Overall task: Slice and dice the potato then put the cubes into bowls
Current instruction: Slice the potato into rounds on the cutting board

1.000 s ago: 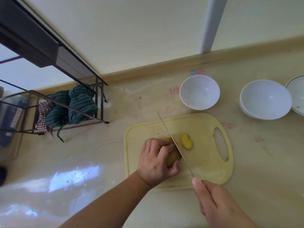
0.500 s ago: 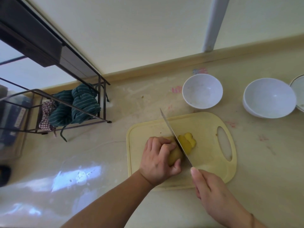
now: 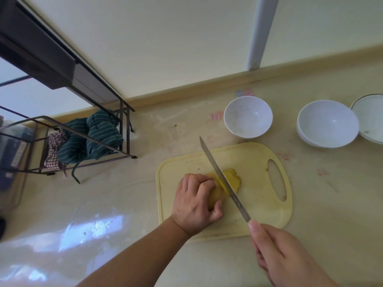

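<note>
The yellow potato [image 3: 217, 193] lies on the cutting board [image 3: 259, 162], partly sliced; cut slices [image 3: 233, 179] rest beside it. Two empty white bowls [image 3: 248, 117] [image 3: 327, 124] stand beyond the board.

- No legible text, brand, number or sign appears anywhere in view.
- Faint pink and blue marks on the tabletop [image 3: 244, 93] near the far wall are too blurred to read.
- A label on the dark container [image 3: 12, 154] at far left is illegible.
</note>
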`<state>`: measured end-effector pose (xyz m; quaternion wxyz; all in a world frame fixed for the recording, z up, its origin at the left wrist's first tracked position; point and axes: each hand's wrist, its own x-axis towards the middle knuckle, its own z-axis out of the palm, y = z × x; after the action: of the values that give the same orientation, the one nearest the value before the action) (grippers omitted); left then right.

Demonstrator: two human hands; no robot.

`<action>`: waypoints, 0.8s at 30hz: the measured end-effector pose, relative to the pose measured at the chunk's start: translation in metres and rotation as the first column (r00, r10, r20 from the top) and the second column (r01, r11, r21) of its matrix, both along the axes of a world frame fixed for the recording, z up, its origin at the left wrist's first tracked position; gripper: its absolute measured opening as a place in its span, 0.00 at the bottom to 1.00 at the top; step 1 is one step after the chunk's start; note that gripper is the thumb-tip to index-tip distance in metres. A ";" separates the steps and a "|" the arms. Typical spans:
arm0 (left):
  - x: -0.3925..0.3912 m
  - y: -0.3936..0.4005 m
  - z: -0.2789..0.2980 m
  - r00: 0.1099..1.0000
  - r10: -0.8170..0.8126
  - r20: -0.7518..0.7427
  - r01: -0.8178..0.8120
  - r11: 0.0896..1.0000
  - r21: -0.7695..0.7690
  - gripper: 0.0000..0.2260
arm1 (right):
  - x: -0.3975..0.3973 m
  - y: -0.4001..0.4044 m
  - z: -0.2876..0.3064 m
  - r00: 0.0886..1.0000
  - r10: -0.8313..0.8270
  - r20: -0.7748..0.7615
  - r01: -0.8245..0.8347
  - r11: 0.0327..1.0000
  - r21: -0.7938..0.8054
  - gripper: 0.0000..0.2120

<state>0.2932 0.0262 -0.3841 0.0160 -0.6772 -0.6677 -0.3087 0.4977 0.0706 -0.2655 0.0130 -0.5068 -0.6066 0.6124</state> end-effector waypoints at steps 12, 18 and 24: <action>0.003 0.001 -0.001 1.000 0.027 -0.012 -0.027 0.999 0.019 0.19 | 0.004 -0.008 0.013 0.993 0.093 0.067 -0.097 0.994 0.053 0.28; 0.004 0.001 -0.001 0.999 0.026 -0.031 -0.025 0.999 0.031 0.20 | 0.001 -0.011 0.018 0.988 0.115 0.107 -0.126 0.987 0.098 0.28; 0.005 0.002 0.000 0.999 0.036 -0.028 -0.036 0.999 0.026 0.20 | 0.001 -0.010 0.016 0.988 0.100 0.115 -0.114 0.986 0.121 0.40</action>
<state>0.2986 0.0278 -0.3841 0.0396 -0.6692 -0.6755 -0.3071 0.4990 0.0608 -0.2492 -0.0207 -0.5040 -0.6707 0.5438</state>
